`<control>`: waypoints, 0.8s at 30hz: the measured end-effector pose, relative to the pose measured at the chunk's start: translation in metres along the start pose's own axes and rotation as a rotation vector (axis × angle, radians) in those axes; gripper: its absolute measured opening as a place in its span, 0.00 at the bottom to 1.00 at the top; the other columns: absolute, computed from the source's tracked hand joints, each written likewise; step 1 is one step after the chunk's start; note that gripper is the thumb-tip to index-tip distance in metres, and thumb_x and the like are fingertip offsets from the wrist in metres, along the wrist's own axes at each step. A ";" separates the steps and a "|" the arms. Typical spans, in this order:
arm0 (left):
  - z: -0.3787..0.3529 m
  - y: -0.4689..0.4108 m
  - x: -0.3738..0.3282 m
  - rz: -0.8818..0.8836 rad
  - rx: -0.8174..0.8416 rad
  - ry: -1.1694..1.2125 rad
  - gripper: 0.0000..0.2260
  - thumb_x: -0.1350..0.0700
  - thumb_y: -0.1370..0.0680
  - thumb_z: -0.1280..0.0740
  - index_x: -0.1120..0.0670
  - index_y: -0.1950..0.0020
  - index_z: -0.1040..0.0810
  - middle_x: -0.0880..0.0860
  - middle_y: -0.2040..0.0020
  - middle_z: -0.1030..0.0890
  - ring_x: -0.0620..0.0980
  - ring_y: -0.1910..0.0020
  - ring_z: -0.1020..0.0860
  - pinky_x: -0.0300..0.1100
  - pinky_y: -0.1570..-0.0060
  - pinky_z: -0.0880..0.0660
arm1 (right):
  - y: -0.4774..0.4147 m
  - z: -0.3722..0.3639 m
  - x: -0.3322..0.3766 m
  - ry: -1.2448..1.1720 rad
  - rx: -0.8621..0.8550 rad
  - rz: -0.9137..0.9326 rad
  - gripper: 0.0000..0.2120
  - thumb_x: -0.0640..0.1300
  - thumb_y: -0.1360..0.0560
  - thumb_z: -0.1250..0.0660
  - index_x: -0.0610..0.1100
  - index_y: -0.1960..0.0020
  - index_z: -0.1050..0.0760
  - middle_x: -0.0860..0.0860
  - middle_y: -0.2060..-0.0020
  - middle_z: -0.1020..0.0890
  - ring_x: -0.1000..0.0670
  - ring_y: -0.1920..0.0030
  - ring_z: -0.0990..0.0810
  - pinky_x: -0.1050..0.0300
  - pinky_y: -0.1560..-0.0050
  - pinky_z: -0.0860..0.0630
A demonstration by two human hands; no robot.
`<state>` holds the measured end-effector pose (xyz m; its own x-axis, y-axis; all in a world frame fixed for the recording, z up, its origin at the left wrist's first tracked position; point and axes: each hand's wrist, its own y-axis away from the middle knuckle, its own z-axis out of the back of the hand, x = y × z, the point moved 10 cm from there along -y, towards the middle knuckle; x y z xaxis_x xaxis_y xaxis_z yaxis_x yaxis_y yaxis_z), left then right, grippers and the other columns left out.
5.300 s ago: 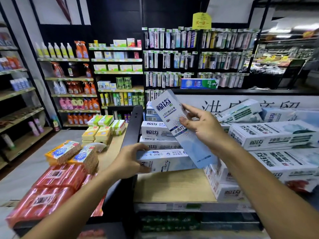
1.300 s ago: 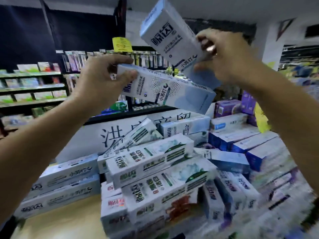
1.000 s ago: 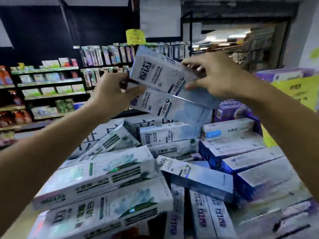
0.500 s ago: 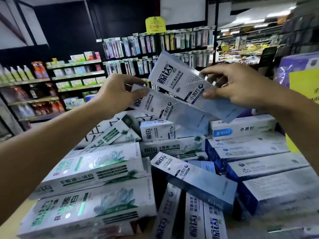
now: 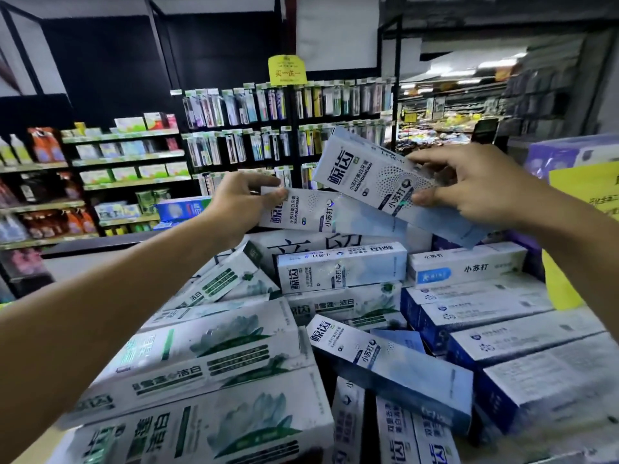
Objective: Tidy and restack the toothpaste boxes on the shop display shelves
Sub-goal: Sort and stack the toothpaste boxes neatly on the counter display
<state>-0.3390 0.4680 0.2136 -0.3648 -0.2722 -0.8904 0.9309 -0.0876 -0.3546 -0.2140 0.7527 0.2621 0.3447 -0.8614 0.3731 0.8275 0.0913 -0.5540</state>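
Observation:
I hold two long white-and-blue toothpaste boxes in the air above the pile. My left hand [image 5: 239, 202] grips the left end of the lower box [image 5: 321, 214], which lies nearly level. My right hand [image 5: 475, 185] pinches the upper box [image 5: 371, 175] near its middle; it tilts down to the right and overlaps the lower one. Under them a matching box [image 5: 341, 267] lies on top of the heap. Green-printed boxes [image 5: 207, 349] are stacked at the front left, and another blue box [image 5: 388, 363] lies askew in the middle.
Dark-blue-sided boxes [image 5: 495, 333] form rows at the right, beside a yellow sign [image 5: 582, 195] and purple packs [image 5: 566, 152]. Behind the pile hang racks of toothbrushes [image 5: 284, 105] under a yellow tag [image 5: 287, 70]. Shelves of bottles and cartons [image 5: 100, 182] stand at the left.
Both hands have lowered the two boxes a little toward the top of the pile, keeping them overlapped. The view has tipped down and settled on the display.

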 end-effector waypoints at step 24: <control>-0.050 0.010 0.017 -0.437 0.200 -0.906 0.22 0.40 0.25 0.29 0.56 0.41 0.17 0.49 0.50 0.24 0.51 0.51 0.22 0.45 0.48 0.24 | -0.079 -0.087 0.001 0.275 0.360 0.074 0.29 0.45 0.25 0.29 0.49 0.26 0.33 0.46 0.29 0.27 0.43 0.34 0.27 0.49 0.36 0.32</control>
<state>-0.3370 0.5102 0.1810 -0.5986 -0.7927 -0.1155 0.7366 -0.4880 -0.4683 -0.3179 0.7014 0.2415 0.3182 -0.9423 0.1042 0.9232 0.2830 -0.2599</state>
